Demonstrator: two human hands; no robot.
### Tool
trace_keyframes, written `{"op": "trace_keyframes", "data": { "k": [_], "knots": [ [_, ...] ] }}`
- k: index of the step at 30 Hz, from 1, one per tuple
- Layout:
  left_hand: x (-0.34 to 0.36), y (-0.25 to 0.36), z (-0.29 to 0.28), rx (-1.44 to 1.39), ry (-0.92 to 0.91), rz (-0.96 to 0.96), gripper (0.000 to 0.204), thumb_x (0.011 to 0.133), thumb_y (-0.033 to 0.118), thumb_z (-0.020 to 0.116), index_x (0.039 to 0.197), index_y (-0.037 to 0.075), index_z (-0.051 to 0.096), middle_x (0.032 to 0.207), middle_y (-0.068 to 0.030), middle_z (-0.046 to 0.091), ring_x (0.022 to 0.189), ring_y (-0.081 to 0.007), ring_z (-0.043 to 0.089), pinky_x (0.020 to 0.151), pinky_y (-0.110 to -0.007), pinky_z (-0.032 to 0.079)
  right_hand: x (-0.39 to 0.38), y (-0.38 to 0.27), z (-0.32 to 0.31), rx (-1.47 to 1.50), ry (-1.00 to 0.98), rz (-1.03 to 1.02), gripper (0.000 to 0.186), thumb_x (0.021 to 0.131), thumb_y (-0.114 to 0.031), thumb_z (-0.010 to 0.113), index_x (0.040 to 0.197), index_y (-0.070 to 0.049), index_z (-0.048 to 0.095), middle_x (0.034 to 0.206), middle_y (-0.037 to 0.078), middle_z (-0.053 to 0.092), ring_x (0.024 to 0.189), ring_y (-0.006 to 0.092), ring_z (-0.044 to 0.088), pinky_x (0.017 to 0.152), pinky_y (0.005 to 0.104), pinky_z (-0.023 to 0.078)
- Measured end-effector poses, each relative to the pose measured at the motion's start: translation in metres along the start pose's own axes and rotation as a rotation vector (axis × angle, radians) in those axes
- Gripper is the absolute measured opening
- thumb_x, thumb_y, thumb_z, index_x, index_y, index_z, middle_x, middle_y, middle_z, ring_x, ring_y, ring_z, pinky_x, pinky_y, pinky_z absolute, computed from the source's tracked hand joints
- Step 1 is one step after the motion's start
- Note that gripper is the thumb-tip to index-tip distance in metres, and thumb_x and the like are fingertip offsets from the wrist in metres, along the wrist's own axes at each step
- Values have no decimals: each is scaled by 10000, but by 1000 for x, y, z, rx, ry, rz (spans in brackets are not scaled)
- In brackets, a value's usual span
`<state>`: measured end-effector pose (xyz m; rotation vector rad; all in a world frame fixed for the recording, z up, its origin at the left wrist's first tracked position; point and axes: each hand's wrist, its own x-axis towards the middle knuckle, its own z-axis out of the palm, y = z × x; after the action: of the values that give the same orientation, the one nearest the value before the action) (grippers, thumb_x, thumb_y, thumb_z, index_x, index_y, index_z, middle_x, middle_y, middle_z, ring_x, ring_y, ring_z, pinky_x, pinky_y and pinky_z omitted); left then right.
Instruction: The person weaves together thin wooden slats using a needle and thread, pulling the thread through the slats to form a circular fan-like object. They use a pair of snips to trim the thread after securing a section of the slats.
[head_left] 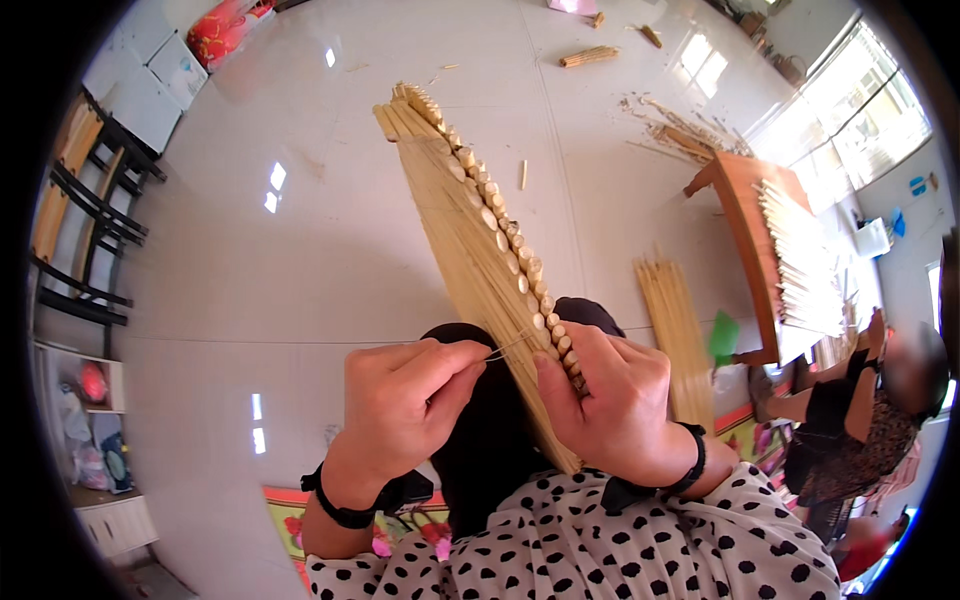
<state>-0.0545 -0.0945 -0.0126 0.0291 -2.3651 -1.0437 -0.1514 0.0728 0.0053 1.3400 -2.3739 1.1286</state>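
A long mat of thin bamboo strips [460, 230] stands tilted from my lap up and away, with a row of cut stick ends along its right edge. My right hand [610, 400] grips the mat's lower right edge near those stick ends. My left hand [405, 400] pinches a thin strand [505, 348] that runs to the mat's edge, close to my right thumb. Both wrists wear black bands, and my sleeves are white with black dots.
A bundle of loose bamboo strips [675, 330] lies on the shiny white floor to the right. A wooden bench [745, 215] carries another strip mat, with a seated person [860, 410] beside it. Scraps [590, 57] lie far off. Black chairs [90, 220] stand on the left.
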Motion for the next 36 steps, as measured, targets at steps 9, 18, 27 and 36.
{"op": "trace_keyframes", "data": {
  "k": [9, 18, 27, 36],
  "knots": [
    [-1, -4, -19, -150, -123, -204, 185, 742, -74, 713, 898, 24, 711, 595, -57, 596, 472, -115, 539, 444, -238, 378, -5, 6, 6, 155, -51, -41, 309, 771, -145, 733, 962, 45, 582, 652, 85, 541, 535, 247, 574, 456, 330, 451],
    [1, -14, -28, -120, -168, -173, 180, 689, -86, 716, 840, 11, 712, 545, -48, 542, 442, -120, 493, 426, -251, 341, -19, 22, 4, 385, -90, -118, 607, 747, -231, 749, 1179, 141, 542, 962, 193, 599, 683, 237, 603, 533, 316, 510],
    [2, -6, -34, -31, -179, -165, 128, 685, -54, 712, 803, -7, 698, 518, -54, 517, 421, -153, 471, 413, -269, 321, -22, 30, 8, 512, -145, -85, 613, 763, -224, 723, 1225, 128, 526, 1024, 208, 567, 719, 254, 601, 557, 308, 522],
    [2, 9, -32, 59, -152, -178, 143, 708, -63, 702, 835, 3, 703, 532, -51, 540, 423, -135, 480, 409, -255, 320, -20, 30, 6, 533, -191, -81, 675, 727, -176, 737, 1273, 137, 489, 986, 169, 520, 721, 260, 596, 570, 305, 522]
  ]
}}
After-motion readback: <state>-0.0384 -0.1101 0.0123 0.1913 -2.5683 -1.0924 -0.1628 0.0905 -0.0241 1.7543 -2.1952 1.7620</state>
